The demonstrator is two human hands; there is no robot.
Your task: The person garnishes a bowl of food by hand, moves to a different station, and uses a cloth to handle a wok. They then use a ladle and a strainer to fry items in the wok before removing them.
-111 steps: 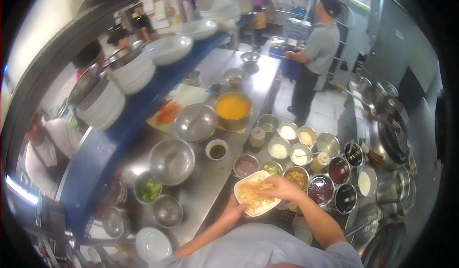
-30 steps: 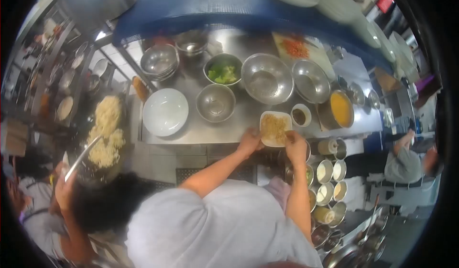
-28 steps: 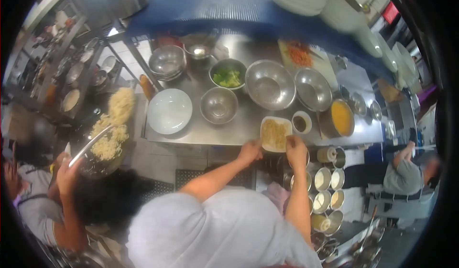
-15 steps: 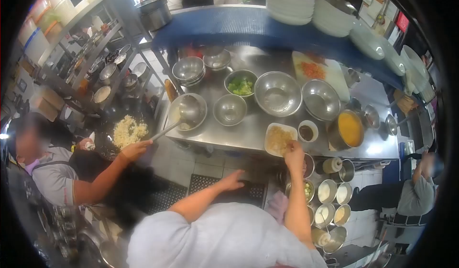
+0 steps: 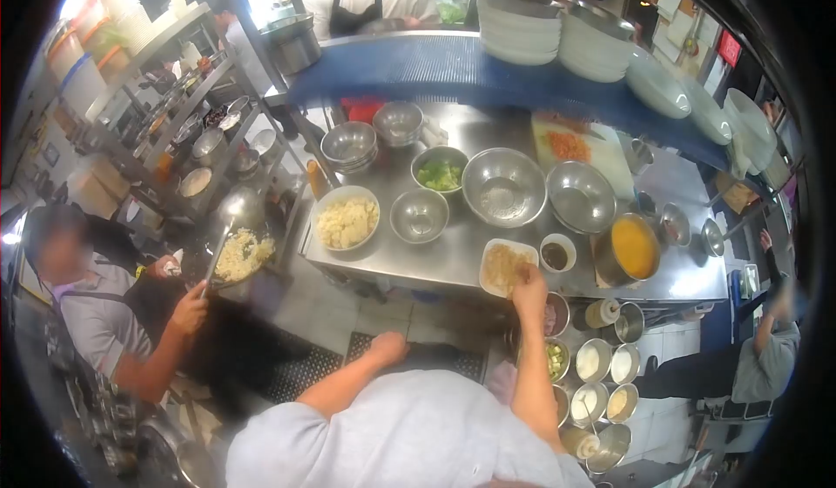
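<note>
My right hand [image 5: 529,292] is at the right side of a square white dish [image 5: 497,260] of light brown food, its fingers closed at the food; what they grip is too small to make out. My left hand [image 5: 388,348] is closed in front of the steel table, over the floor, and what it may hold is hidden. A small cup of dark sauce [image 5: 557,252] stands beside the dish. Behind them are a wide empty steel bowl [image 5: 504,188], a smaller one [image 5: 420,216] and a bowl of chopped greens [image 5: 440,173].
At the left a co-worker [image 5: 104,305] holds a ladle [image 5: 219,253] over a wok of food [image 5: 244,255]. A white bowl of pale food [image 5: 347,218] stands on the table's left end. A pot of yellow liquid [image 5: 634,247] and several open containers [image 5: 593,360] are at the right.
The co-worker's ladle has moved from the white bowl to the wok, and the bowl now holds pale food. My left hand has closed and moved left. My right hand stays at the dish.
</note>
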